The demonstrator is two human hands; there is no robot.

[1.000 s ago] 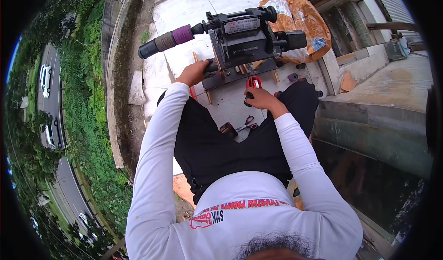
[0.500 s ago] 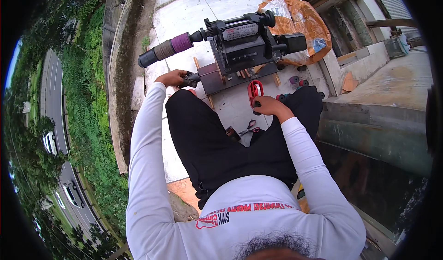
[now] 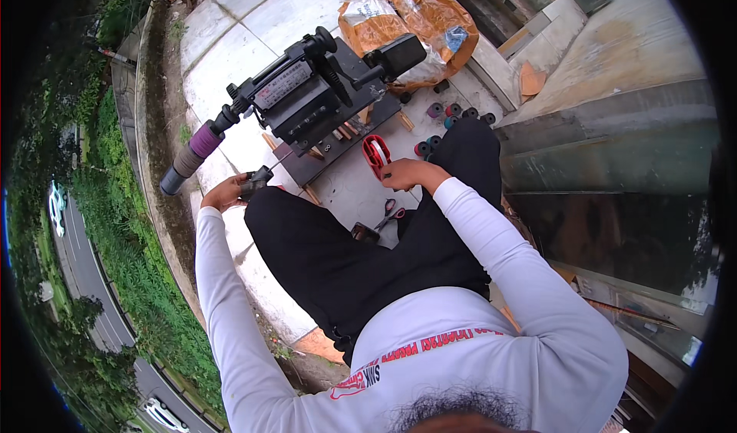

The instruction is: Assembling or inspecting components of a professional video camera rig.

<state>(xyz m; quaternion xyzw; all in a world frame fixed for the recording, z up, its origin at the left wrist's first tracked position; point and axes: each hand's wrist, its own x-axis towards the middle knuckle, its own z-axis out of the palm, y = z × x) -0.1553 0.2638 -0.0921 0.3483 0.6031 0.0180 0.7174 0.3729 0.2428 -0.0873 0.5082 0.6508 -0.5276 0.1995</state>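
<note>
Black machine [image 3: 307,99] lies slantwise — purple-tipped spindle [image 3: 192,150] points lower-left, toward left hand [image 3: 226,193].

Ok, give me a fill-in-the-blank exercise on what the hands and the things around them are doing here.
1. The left hand grips a dark crank handle at the black machine's ____ side.
2. The right hand touches a ____ tape dispenser.
3. The scissors lie on the floor between the person's ____.
4. Behind the machine sits an ____ plastic bag.

Missing words: left; red; legs; orange
</note>
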